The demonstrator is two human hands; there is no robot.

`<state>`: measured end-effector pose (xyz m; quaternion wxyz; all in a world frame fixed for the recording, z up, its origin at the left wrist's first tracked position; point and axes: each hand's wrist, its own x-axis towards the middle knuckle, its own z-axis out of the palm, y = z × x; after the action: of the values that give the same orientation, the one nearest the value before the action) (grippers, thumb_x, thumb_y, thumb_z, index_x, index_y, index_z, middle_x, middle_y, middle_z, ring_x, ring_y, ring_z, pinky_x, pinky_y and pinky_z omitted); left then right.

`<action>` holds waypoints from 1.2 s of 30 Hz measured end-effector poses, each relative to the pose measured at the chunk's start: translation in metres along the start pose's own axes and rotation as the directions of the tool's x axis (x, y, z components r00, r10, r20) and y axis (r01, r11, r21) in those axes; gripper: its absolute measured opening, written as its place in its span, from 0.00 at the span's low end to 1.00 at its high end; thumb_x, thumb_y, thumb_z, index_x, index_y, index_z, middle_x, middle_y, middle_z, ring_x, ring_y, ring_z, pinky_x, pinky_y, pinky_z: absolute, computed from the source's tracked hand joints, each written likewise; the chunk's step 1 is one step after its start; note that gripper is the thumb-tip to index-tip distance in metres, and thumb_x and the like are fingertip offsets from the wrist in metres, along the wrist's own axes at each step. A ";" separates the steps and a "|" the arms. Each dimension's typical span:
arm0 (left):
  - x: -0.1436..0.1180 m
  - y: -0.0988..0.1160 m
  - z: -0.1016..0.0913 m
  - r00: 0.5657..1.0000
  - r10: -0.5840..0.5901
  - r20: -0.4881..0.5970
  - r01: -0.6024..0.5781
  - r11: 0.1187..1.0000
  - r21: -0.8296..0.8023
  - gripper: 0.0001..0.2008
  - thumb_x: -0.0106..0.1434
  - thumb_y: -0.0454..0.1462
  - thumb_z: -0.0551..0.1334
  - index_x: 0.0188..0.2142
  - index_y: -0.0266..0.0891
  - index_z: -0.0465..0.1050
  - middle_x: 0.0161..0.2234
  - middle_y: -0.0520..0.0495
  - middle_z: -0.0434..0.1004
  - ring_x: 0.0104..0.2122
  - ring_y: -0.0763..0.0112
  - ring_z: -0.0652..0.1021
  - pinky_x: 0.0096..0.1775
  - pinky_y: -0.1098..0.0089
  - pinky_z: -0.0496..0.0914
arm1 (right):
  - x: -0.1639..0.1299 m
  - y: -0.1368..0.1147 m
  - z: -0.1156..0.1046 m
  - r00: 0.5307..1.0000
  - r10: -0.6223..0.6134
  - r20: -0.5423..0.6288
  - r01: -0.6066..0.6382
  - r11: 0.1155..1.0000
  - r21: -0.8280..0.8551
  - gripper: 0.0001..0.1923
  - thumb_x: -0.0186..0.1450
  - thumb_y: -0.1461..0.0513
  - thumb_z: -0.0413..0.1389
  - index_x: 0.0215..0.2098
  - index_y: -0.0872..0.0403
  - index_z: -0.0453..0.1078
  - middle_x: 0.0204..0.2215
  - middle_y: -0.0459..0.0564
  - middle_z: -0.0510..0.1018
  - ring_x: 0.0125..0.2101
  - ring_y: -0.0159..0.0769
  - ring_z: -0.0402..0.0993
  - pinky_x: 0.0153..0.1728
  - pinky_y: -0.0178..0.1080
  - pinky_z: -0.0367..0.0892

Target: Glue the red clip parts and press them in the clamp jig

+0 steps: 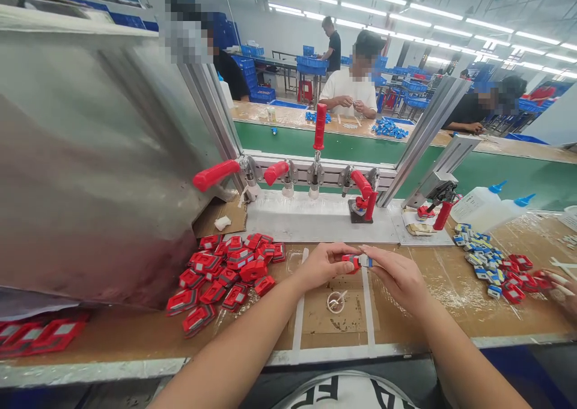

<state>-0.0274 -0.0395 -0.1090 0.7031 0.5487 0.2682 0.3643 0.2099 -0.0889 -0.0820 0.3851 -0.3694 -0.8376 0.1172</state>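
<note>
— Between the two hands, just above the taped square on the workbench [451, 289], what sits there?
— A small red part [353, 261]. The left hand [322, 265] pinches it with thumb and fingertips; the right hand [396, 277] closes its fingers on a small blue-and-white piece [366, 260] pressed against the red one's end.
— What lies under them?
— A little clear dish [336, 301] on the bench, apart from both hands.
— And around?
— To the left, a heap of red parts [228, 274] beside a big sheet of foil-like film [90, 175]. To the right, a scatter of blue-and-white pieces [480, 256] and a few more red parts, with another person's hand [561, 289] near them at the edge. Behind the hands stands a row of red-handled toggle clamps [288, 172] on a pale plate, then two squeeze bottles [491, 202], then a green conveyor [342, 146] with seated workers beyond.
</note>
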 end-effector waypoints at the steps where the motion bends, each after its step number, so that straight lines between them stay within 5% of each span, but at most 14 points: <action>1: 0.000 -0.001 0.000 1.000 -0.023 0.006 0.023 1.000 -0.001 0.31 0.50 0.54 0.77 0.47 0.37 0.83 0.45 0.39 0.83 0.42 0.59 0.81 0.44 0.64 0.77 | 0.001 0.001 -0.001 0.999 -0.039 0.022 0.039 0.999 -0.016 0.21 0.73 0.64 0.56 0.63 0.45 0.73 0.57 0.50 0.80 0.54 0.44 0.80 0.55 0.47 0.78; 8: 0.001 0.001 0.008 0.993 -0.115 0.033 0.114 0.993 0.021 0.30 0.50 0.52 0.78 0.48 0.37 0.83 0.44 0.40 0.84 0.41 0.62 0.82 0.45 0.65 0.76 | -0.009 0.016 -0.008 0.985 -0.065 0.160 0.073 0.996 -0.048 0.20 0.75 0.62 0.53 0.64 0.47 0.72 0.58 0.51 0.79 0.56 0.43 0.79 0.57 0.47 0.77; 13: 0.016 0.015 0.039 0.990 -0.140 -0.035 0.143 0.986 0.082 0.31 0.53 0.55 0.75 0.47 0.35 0.81 0.41 0.41 0.84 0.39 0.62 0.82 0.46 0.63 0.76 | -0.013 0.020 -0.008 1.000 -0.020 0.006 0.020 0.998 -0.052 0.22 0.74 0.59 0.55 0.66 0.49 0.70 0.61 0.55 0.76 0.59 0.46 0.76 0.60 0.51 0.75; 16: 0.037 0.022 0.061 0.989 -0.136 -0.065 0.145 0.977 0.156 0.30 0.55 0.54 0.74 0.48 0.35 0.78 0.37 0.43 0.83 0.37 0.64 0.82 0.43 0.64 0.76 | -0.018 0.021 -0.007 0.979 0.116 -0.170 -0.124 0.992 -0.036 0.30 0.68 0.55 0.63 0.66 0.52 0.68 0.61 0.60 0.76 0.59 0.52 0.76 0.60 0.54 0.74; 18: 0.052 0.028 0.073 0.991 -0.105 -0.085 0.124 0.956 0.266 0.30 0.57 0.53 0.73 0.51 0.36 0.75 0.36 0.43 0.82 0.36 0.63 0.82 0.40 0.64 0.76 | -0.022 0.022 -0.008 0.910 0.293 -0.293 -0.285 0.956 0.070 0.29 0.66 0.54 0.65 0.63 0.50 0.70 0.58 0.59 0.79 0.55 0.52 0.79 0.58 0.54 0.74; 20: 0.066 0.034 0.083 0.995 -0.031 -0.090 0.065 0.914 0.401 0.32 0.56 0.51 0.74 0.55 0.39 0.72 0.40 0.42 0.82 0.39 0.61 0.82 0.39 0.65 0.76 | -0.027 0.027 -0.008 0.774 0.510 -0.374 -0.404 0.854 0.328 0.28 0.65 0.51 0.65 0.61 0.49 0.71 0.56 0.58 0.80 0.52 0.51 0.80 0.55 0.53 0.75; 23: 0.084 0.035 0.097 0.995 0.095 0.034 -0.096 0.804 0.586 0.34 0.52 0.44 0.78 0.56 0.44 0.72 0.53 0.40 0.79 0.48 0.57 0.82 0.41 0.66 0.77 | -0.032 0.035 -0.006 0.579 0.758 -0.299 -0.332 0.554 0.764 0.28 0.66 0.45 0.61 0.57 0.52 0.72 0.54 0.59 0.81 0.51 0.50 0.81 0.49 0.49 0.78; 25: 0.095 0.029 0.108 0.984 0.125 0.130 -0.180 0.728 0.661 0.26 0.56 0.39 0.74 0.54 0.45 0.75 0.53 0.44 0.80 0.49 0.59 0.82 0.42 0.67 0.77 | -0.033 0.040 -0.002 0.544 0.815 -0.202 -0.240 0.382 0.893 0.28 0.66 0.43 0.60 0.54 0.53 0.74 0.50 0.59 0.83 0.49 0.50 0.82 0.44 0.47 0.78; 28: 0.108 0.014 0.125 0.982 0.137 0.127 -0.187 0.694 0.695 0.17 0.60 0.33 0.67 0.49 0.45 0.79 0.47 0.49 0.83 0.45 0.64 0.83 0.43 0.68 0.76 | -0.036 0.047 0.002 0.535 0.833 -0.143 -0.186 0.281 0.942 0.28 0.64 0.42 0.61 0.50 0.53 0.75 0.44 0.58 0.85 0.44 0.49 0.83 0.39 0.44 0.77; 32: 0.130 0.000 0.134 0.989 0.147 0.024 -0.128 0.757 0.641 0.15 0.59 0.35 0.69 0.47 0.42 0.79 0.44 0.48 0.84 0.40 0.64 0.84 0.43 0.68 0.76 | -0.046 0.065 -0.009 0.568 0.812 -0.132 -0.265 0.333 0.905 0.28 0.67 0.40 0.57 0.51 0.52 0.74 0.38 0.55 0.85 0.38 0.48 0.82 0.32 0.44 0.76; 36: 0.162 0.004 0.123 0.988 0.125 -0.095 -0.007 0.640 0.768 0.18 0.56 0.41 0.74 0.45 0.40 0.79 0.42 0.46 0.85 0.37 0.63 0.83 0.41 0.66 0.74 | -0.056 0.103 -0.043 0.460 0.790 -0.404 -0.424 0.596 0.682 0.30 0.63 0.39 0.60 0.52 0.50 0.69 0.46 0.56 0.82 0.37 0.44 0.80 0.32 0.43 0.74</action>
<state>0.1635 0.0208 -0.0704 0.3710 0.7768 0.4251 0.2797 0.3194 -0.0602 -0.1337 0.6678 -0.5583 -0.3771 0.3164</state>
